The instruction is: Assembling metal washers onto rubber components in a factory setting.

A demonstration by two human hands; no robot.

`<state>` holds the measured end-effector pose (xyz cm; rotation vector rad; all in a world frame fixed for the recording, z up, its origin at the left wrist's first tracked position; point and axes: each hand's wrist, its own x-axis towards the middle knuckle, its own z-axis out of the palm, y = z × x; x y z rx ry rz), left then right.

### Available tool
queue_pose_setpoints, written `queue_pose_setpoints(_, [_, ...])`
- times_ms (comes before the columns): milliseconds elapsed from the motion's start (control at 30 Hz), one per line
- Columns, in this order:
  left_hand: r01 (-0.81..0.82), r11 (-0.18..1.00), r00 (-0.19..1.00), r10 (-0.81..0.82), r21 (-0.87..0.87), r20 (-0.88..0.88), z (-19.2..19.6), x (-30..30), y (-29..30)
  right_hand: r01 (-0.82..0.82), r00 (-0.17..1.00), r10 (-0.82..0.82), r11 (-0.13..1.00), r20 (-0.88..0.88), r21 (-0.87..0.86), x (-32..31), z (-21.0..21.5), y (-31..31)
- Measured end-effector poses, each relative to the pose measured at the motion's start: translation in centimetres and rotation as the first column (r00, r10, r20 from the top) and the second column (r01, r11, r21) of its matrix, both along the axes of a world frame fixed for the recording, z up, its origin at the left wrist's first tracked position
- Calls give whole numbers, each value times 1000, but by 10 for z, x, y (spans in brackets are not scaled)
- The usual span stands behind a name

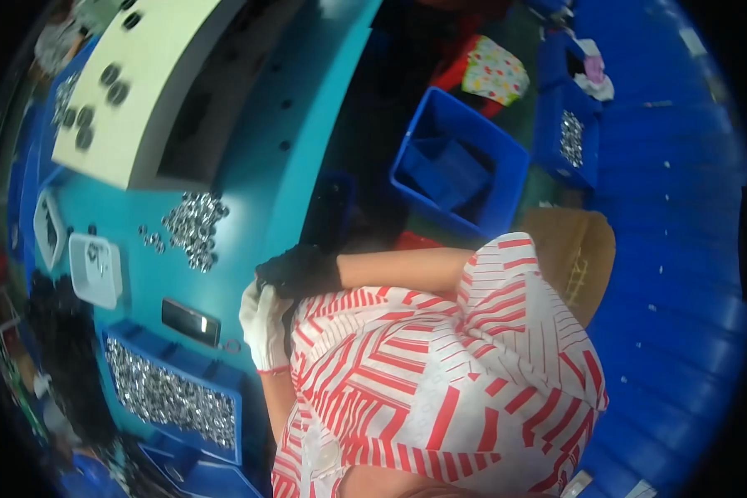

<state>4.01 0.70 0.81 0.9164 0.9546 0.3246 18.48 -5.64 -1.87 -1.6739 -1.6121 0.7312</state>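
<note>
My left hand [263,324], in a white knitted glove with a red cuff, is raised against my right hand [299,271], which wears a black glove. The two meet in front of my chest, at the edge of the teal table [249,282]. Their fingers look curled together, and whatever lies between them is hidden. Near them on the table is a dark phone [191,321] with a small pinkish ring [231,346] beside it. A loose pile of small shiny metal rings [194,231] lies farther along the tabletop.
A blue bin [239,419] full of small metal parts stands on the table near my left arm. White trays [96,270] sit farther off. A cream-coloured box [153,91] carries several black round parts. Behind my right arm are a blue crate [515,195] and a brown chair back [577,257].
</note>
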Motion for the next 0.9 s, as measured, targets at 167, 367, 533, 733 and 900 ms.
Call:
queue_pose_setpoints(167, [239, 902, 931, -107, 360, -350, -7, 6, 0, 48, 982, -41, 998, 183, -31, -6, -4, -9])
queue_pose_setpoints(367, [203, 979, 958, -191, 36, -216, -14, 10, 16, 161, 985, -161, 987, 67, 2, 0, -7, -17])
queue_pose_setpoints(533, [86, 994, 996, -83, -69, 42, 5, 27, 15, 293, 935, -289, 956, -204, -9, 4, -10, -14])
queue_pose_setpoints(733, [303, 953, 952, -300, -29, 65, -3, 5, 40, -54, 977, 30, 992, -209, -111, 21, 5, -11])
queue_pose_setpoints(900, [39, 996, 993, -29, -86, 111, 11, 6, 19, 66, 997, -69, 994, -32, -84, 9, 25, 1])
